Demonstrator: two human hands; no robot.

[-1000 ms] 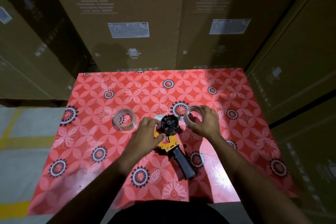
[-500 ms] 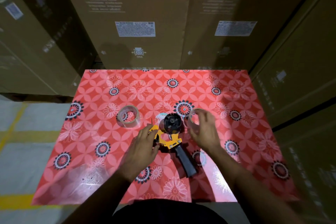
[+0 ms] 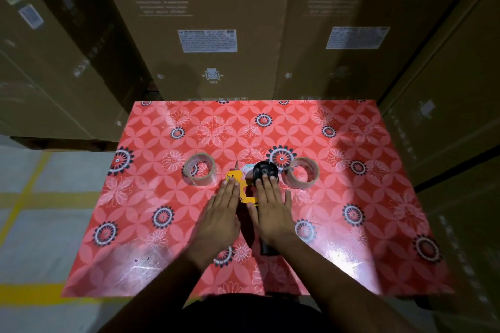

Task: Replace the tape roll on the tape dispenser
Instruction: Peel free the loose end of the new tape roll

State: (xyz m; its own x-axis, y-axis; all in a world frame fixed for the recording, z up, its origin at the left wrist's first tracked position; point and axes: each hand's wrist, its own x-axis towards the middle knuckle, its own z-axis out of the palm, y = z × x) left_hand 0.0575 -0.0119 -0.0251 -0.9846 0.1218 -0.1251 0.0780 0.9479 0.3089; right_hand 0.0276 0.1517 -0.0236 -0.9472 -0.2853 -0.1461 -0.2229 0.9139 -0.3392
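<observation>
**Both hands laid flat over the tape dispenser, its spool bare**

The yellow metal tape dispenser with a black handle (image 3: 244, 192) is seen lying on its side on the red floral-patterned tablecloth (image 3: 351, 238). The left hand (image 3: 220, 217) is spread flat, fingers straight and released, with its fingertips (image 3: 230, 182) resting on the yellow frame. The right hand (image 3: 272, 209) is likewise laid open and gripping nothing; its fingertips touch the near edge of the round black spool hub (image 3: 264, 170), and the black handle is mostly hidden under its palm. No roll is carried on the hub.

Two rolls are left on the cloth, each lying flat with an empty core through which the pattern is seen. The clear tape roll with a brownish rim (image 3: 199, 172) lies just beyond and to the left of the left fingertips, apart from them. The second clear tape roll (image 3: 303, 172) lies just to the right of the right fingertips, near the hub but untouched. Tall brown cardboard boxes printed "WASHING MACHINE" (image 3: 208, 35) are stacked behind the table.
</observation>
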